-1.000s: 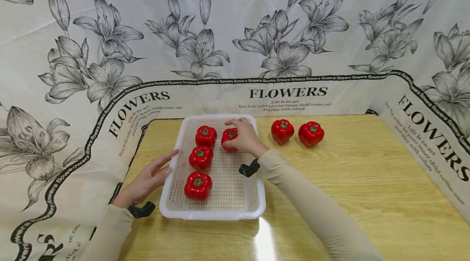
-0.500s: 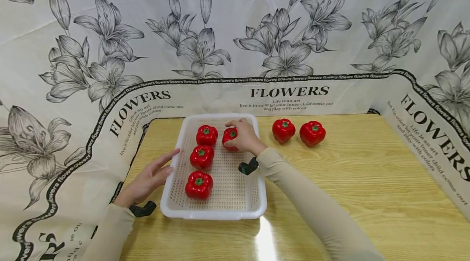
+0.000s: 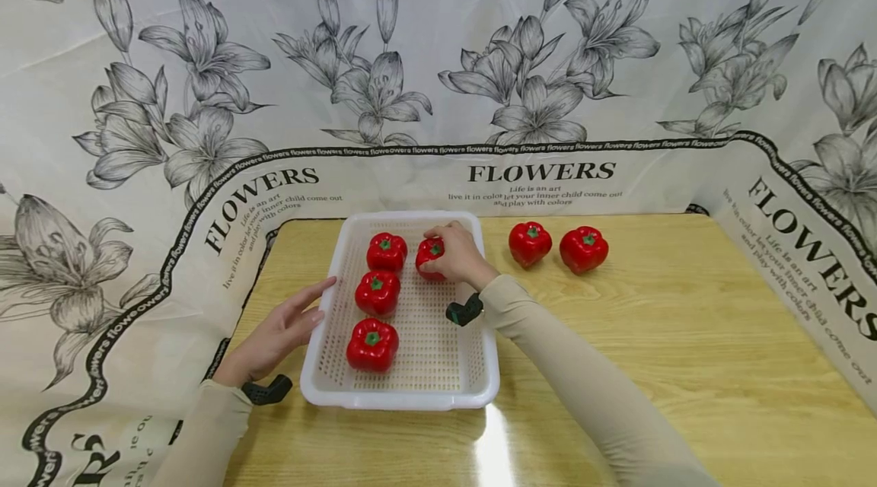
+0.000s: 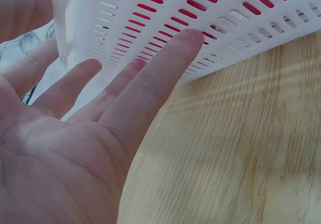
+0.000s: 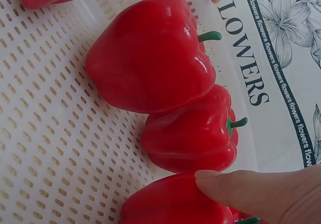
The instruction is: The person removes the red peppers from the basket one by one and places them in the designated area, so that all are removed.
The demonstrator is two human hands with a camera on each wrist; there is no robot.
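A white perforated plastic basket (image 3: 404, 400) rests on the wooden table. Inside it, three red bell peppers with green stems form a column along the left: the far pepper (image 3: 387, 252), the middle pepper (image 3: 377, 294) and the near pepper (image 3: 372, 345). Toward the back right of the basket, my right hand (image 3: 464, 255) grips another red bell pepper (image 3: 429, 249); the right wrist view shows the thumb (image 5: 241, 189) pressed on it. My left hand (image 3: 274, 338) lies along the basket's left side, its extended fingers (image 4: 150, 86) against the slotted wall.
Two more red bell peppers, one nearer the basket (image 3: 530, 244) and one farther right (image 3: 584, 249), stand on the wooden table (image 3: 658, 350). A white cloth (image 3: 404, 186) printed with flowers and lettering hangs behind the table and along both sides.
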